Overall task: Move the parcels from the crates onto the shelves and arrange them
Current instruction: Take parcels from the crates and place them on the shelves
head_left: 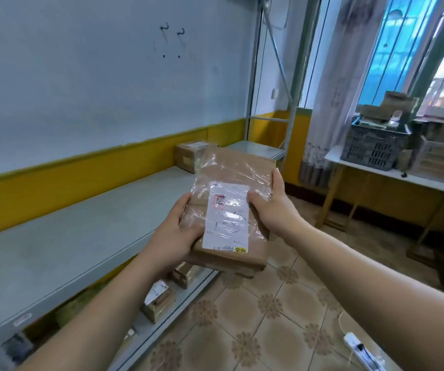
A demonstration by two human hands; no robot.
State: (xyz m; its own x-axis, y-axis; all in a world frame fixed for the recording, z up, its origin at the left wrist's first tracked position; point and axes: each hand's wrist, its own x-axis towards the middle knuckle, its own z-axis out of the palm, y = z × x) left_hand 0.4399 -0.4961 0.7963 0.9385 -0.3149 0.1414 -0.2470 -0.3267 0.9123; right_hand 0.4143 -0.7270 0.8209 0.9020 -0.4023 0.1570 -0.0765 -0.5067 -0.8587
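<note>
Over on my left runs the long grey shelf (81, 231), backed by the white and yellow wall. Below it, on the lower shelf (178, 303), two small parcels sit near the front edge: one with a white label (159, 298) and, just beyond it, another (186, 274) partly hidden by my wrist. Further along the grey shelf, a brown cardboard box (188, 156) stands against the yellow band.

Now the middle: my left hand (172, 236) grips the near left edge of the parcel (242, 170), thumb lying on top, fingers tucked underneath where I can't see them. The parcel is flat, brown, wrapped in crinkled clear film, its white shipping label (227, 218) facing up at me. It's in the air, off the shelf, out past the front edge. My right hand (271, 207) clamps the right side, thumb pressed on the label's edge, fingers curled round the side. Both hands are holding it.

Across to the right, a white surface (349, 162) under the window carries a dark grey crate (373, 145) piled with parcels (392, 105), and a pale crate (442, 159) just beside it. Down at the lower right, a white power strip (359, 349) lies on the patterned tile floor (269, 330).
</note>
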